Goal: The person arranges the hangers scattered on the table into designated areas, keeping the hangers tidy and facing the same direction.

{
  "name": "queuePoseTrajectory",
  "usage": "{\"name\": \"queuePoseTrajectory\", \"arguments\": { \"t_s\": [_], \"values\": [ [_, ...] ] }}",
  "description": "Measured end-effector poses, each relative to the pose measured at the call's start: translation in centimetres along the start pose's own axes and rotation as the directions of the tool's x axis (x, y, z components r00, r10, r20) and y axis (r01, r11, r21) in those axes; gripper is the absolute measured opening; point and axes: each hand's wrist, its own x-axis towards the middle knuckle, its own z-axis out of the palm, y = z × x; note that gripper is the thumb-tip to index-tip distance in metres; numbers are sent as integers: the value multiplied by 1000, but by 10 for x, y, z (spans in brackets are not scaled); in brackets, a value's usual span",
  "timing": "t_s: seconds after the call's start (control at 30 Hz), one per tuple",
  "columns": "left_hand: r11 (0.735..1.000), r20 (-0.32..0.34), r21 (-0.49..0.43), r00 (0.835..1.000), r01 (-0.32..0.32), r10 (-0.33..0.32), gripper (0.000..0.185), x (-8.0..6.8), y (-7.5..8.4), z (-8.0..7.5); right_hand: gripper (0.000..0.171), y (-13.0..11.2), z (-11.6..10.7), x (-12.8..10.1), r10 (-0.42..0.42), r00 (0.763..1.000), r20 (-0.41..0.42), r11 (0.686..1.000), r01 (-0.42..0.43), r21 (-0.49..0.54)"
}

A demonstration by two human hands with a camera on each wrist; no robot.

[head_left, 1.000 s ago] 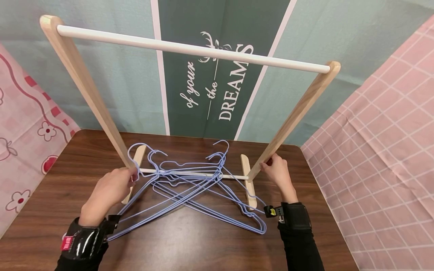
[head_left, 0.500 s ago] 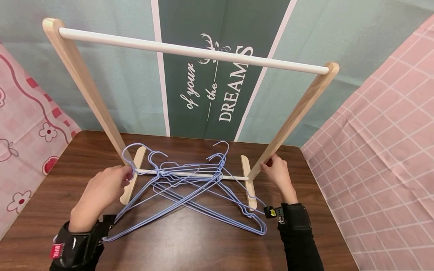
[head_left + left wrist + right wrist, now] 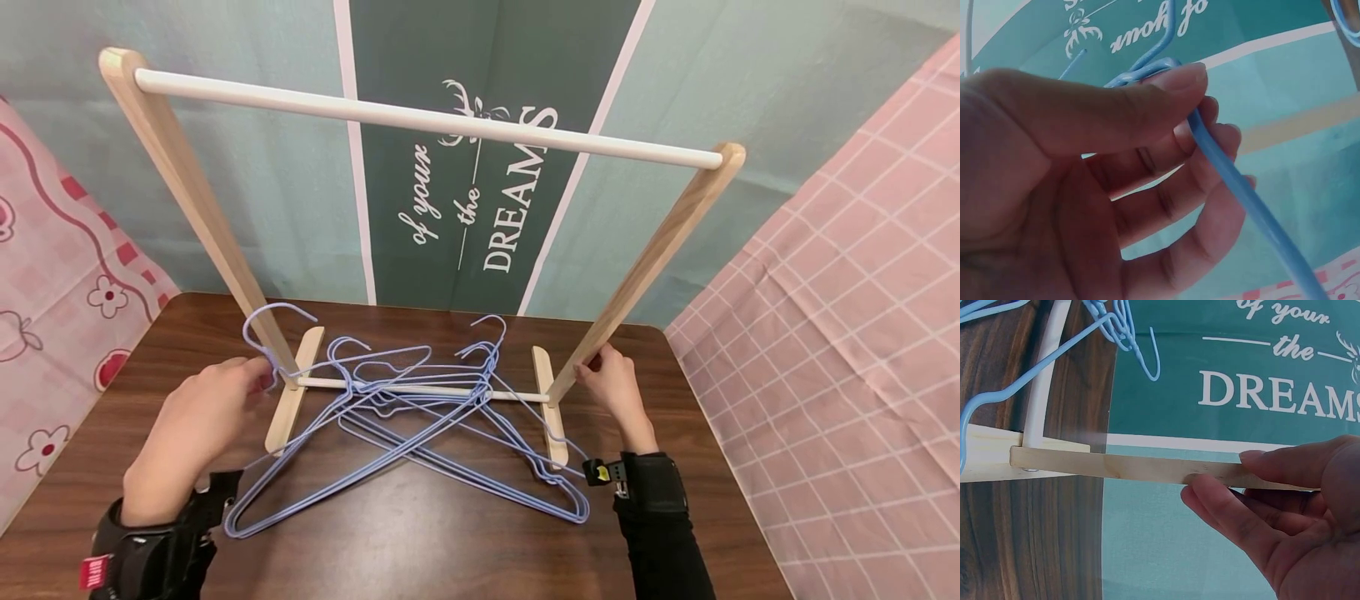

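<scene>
A small wooden clothes rack (image 3: 187, 183) with a white top rail (image 3: 420, 117) stands on a dark wooden table (image 3: 420, 542). Several light blue wire hangers (image 3: 442, 425) lie tangled over its lower white bar (image 3: 420, 388). My left hand (image 3: 197, 421) pinches one blue hanger (image 3: 258, 500) just below its hook (image 3: 266, 321), thumb against fingers (image 3: 1166, 112), lifted at the rack's left foot. My right hand (image 3: 611, 387) grips the rack's right upright (image 3: 1147, 467) near its base.
A teal backdrop with white lettering (image 3: 480, 192) hangs behind the rack. Pink patterned cloths (image 3: 840, 350) flank the table on both sides. Black wrist straps (image 3: 652, 483) sit on both forearms. The rack's wooden feet (image 3: 288, 404) rest on the tabletop.
My left hand has pulled the held hanger up and to the left, away from the pile; its hook now stands left of the left upright. The right hand has stayed on the right upright.
</scene>
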Motion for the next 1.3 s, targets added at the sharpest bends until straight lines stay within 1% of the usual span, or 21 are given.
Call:
{"name": "queuePoseTrajectory", "arguments": {
  "t_s": [0.13, 0.33, 0.5, 0.57, 0.7, 0.83, 0.9, 1.0, 1.13, 1.3],
  "values": [
    [1000, -14, 15, 1000, 8, -7, 18, -1, -2, -7, 26, -1, 0, 0, -7, 1000, -4, 1000, 7, 0],
    [1000, -39, 14, 999, 17, -17, 16, 0, -3, -16, 25, -1, 0, -1, -8, 1000, -7, 1000, 8, 0],
    [998, -42, 4, 997, 62, -62, 14, 2, -3, -23, 25, -2, 0, -1, -12, 1000, -12, 1000, 12, -3],
    [998, -60, 7, 996, 68, -67, 14, 3, -2, -26, 25, -2, 0, -1, -8, 1000, -8, 1000, 8, 2],
    [999, -128, 27, 991, 45, -41, 16, 3, -1, -31, 25, -2, 0, -2, 1, 1000, 5, 1000, -1, 10],
    [999, -180, 38, 984, 28, -20, 15, 7, 1, -37, 24, -3, -1, -2, 2, 1000, 6, 1000, -2, 2],
    [999, -195, 39, 981, 25, -17, 14, 9, 2, -40, 24, -3, -1, -2, 0, 1000, 4, 1000, 0, -3],
    [998, -218, 31, 975, 46, -38, 12, 12, 3, -46, 24, -2, -1, -1, -2, 1000, 2, 1000, 2, -3],
    [996, -228, 29, 971, 87, -78, 11, 14, 7, -54, 24, -2, -1, -2, -2, 1000, 3, 1000, 2, -4],
    [994, -252, 44, 964, 97, -83, 7, 18, 11, -65, 24, -2, -1, -2, 3, 1000, 3, 1000, -3, -1]
  ]
}}
